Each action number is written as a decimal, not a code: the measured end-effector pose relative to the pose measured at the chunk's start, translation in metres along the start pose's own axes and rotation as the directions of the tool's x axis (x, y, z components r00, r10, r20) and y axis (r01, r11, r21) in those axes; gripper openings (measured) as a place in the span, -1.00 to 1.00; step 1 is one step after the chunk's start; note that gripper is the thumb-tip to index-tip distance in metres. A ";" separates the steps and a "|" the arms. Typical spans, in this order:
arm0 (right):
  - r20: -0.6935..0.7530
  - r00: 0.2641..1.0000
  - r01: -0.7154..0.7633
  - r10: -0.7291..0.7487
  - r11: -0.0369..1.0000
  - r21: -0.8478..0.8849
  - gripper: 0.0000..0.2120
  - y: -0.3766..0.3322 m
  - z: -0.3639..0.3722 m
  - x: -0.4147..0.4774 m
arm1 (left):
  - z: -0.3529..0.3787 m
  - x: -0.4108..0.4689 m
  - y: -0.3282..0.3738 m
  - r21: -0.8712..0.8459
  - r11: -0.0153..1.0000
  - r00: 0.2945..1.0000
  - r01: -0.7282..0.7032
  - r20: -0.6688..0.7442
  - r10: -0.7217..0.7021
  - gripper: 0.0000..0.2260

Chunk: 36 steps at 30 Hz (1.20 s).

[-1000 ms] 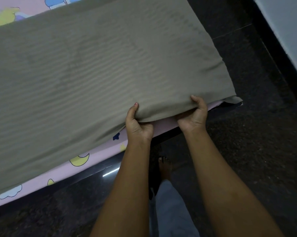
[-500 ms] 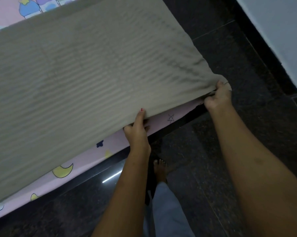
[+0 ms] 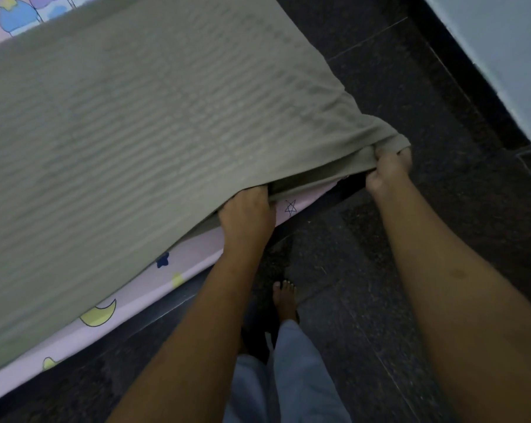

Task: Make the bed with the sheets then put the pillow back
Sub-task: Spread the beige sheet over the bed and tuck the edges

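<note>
An olive-grey ribbed sheet (image 3: 154,123) is spread over a bed whose pink cartoon-print cover (image 3: 194,261) shows along the near edge and at the top left. My left hand (image 3: 245,212) grips the sheet's near edge, fingers tucked under the cloth. My right hand (image 3: 387,169) is closed on the sheet's near right corner, at the corner of the bed, where the cloth bunches into folds. No pillow is in view.
Dark speckled stone floor (image 3: 395,270) runs along the bed's near side and right end. A pale wall (image 3: 502,56) with a dark skirting stands at the upper right. My bare foot (image 3: 284,300) and grey trouser leg are below, close to the bed's dark frame.
My right hand has slid rightwards along the sheet's edge to its corner and pulled it out past the bed corner. My left hand has tucked its fingers under the edge.
</note>
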State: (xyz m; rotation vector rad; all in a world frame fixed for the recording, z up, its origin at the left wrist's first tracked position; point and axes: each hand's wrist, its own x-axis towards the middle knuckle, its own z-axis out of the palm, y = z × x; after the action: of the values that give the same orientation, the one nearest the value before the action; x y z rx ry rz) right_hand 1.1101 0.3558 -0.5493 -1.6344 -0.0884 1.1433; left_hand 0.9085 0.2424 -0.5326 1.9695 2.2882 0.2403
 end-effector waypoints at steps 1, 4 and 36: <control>-0.032 0.999 0.010 -0.010 1.000 0.003 -0.45 0.005 0.000 -0.006 | 0.000 -0.002 0.002 -0.055 0.998 0.999 -0.032 0.017 0.033 -0.71; -0.044 0.995 0.089 -0.093 0.993 -0.075 -0.23 0.029 0.001 -0.033 | 0.005 -0.012 0.011 -0.201 0.972 0.991 -0.122 0.031 0.130 -0.79; 0.544 0.705 0.471 -0.454 -0.273 -0.839 -0.63 -0.012 -0.017 0.028 | 0.021 -0.008 0.049 -0.083 0.965 0.939 -0.248 0.226 0.260 -0.47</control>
State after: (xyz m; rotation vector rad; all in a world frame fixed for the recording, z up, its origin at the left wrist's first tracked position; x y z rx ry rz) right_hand 1.1429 0.3647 -0.5586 -2.3947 -1.9310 0.1860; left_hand 0.9607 0.2429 -0.5441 2.1359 1.8649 0.0818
